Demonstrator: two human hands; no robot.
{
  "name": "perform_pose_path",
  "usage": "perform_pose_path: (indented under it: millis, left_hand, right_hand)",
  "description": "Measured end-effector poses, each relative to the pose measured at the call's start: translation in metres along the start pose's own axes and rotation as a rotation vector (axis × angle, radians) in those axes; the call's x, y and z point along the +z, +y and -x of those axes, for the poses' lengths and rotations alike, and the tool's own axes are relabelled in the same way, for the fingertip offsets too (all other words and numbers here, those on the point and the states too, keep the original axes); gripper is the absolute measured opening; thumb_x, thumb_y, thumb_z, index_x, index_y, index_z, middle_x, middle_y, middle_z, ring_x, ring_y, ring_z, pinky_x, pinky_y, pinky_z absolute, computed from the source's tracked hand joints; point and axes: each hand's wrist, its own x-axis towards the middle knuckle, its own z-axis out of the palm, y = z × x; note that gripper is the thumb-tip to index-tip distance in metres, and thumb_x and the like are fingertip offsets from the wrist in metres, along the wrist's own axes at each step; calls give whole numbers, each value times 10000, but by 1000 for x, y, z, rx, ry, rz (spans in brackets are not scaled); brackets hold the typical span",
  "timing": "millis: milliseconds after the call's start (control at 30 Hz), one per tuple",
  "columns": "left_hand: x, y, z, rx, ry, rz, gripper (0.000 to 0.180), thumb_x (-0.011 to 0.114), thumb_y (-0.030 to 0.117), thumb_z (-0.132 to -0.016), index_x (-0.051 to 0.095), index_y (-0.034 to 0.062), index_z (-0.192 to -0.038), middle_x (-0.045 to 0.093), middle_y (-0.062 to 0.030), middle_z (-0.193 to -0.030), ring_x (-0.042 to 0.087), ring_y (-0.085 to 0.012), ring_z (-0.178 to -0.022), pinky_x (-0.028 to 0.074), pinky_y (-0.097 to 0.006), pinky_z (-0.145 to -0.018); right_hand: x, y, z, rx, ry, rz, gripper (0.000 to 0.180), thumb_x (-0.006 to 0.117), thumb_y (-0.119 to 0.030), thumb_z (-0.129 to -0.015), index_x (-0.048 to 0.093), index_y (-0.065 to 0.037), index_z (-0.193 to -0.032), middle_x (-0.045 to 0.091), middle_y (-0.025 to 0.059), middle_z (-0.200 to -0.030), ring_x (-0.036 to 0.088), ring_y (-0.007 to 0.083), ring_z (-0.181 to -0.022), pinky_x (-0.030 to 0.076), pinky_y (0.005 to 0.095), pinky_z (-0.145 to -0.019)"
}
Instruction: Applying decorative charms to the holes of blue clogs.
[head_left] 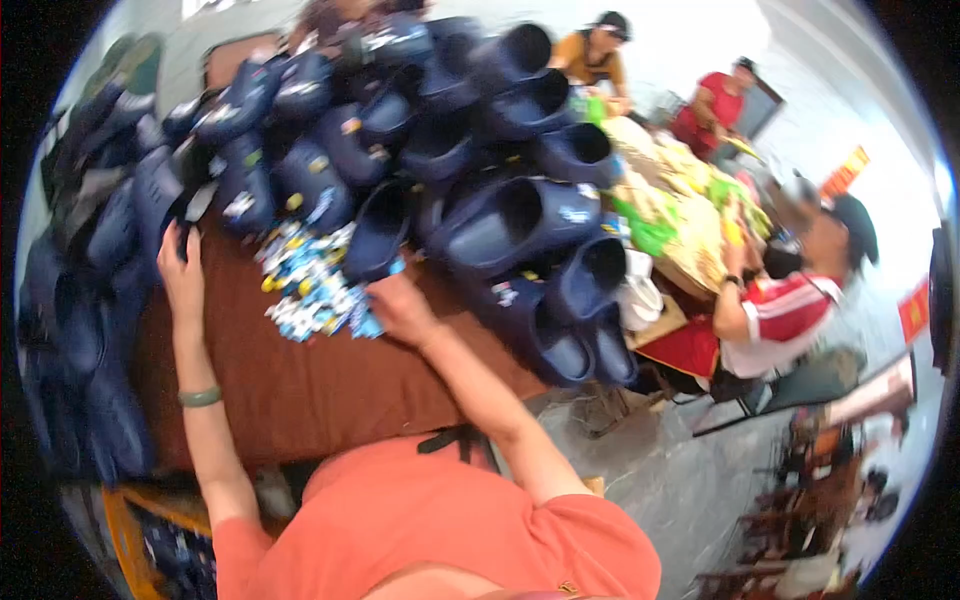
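Note:
My left hand [180,268] is at the left side of the brown-covered table, its fingers curled at a dark piece with a pale grey patch beside the stacked clogs; blur hides exactly what it holds. My right hand [403,308] is closed at the right edge of a heap of small white, blue and yellow pieces [310,285]. What its fingertips hold, if anything, is hidden. Just above it a navy clog [378,232] stands with one end by the heap. Behind the heap, other navy clogs [318,185] carry small coloured decorations.
Navy clogs are piled high on the left [120,240] and right [500,225] of the brown tablecloth [270,400]. White shoes [640,292] stand beyond the right pile. At right, a person in red and white [785,315] works at a table heaped with yellow and green pieces [665,200].

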Motion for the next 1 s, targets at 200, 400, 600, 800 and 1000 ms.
perform_pose_path:
  millis: [200,400,600,800,1000]
  left_hand:
    - [31,62,-12,-118,123,-377,845,639,504,-816,261,79,-1441,377,-204,-1396,386,-405,-1274,408,-488,-967]
    - [77,-42,-23,-263,-178,-106,851,600,426,-868,116,79,-1476,319,-308,-1391,443,-489,-1184,415,-513,-958]
    - [102,-106,-42,-372,-8,-41,672,518,349,-932,206,73,-1460,412,-296,-1338,505,-449,-1134,488,-507,-862]
    - [67,-13,-32,-745,-83,720,498,488,312,-952,389,47,-1361,461,-170,-1333,539,-340,-1092,587,-445,-602]
    - [2,-22,11,-830,-93,1306,327,593,292,-888,614,59,-1116,595,-68,-1145,572,-254,-1031,527,-535,-787]
  right_hand:
    - [-71,16,13,86,36,97,244,653,-8,-734,595,-42,-968,577,119,-862,537,330,-843,443,411,-736]
    - [-62,20,7,81,7,76,199,654,-23,-759,594,-47,-947,564,102,-835,531,315,-834,447,398,-734]
    - [-58,10,3,66,2,53,188,659,-42,-762,598,-52,-940,559,100,-826,531,311,-837,450,394,-742]
    - [-66,23,15,91,20,111,206,667,-53,-749,599,-50,-943,565,106,-845,535,308,-851,448,404,-764]
    - [-63,11,-4,-3,-26,45,277,696,-139,-742,616,-32,-985,611,154,-970,564,357,-911,448,447,-772]
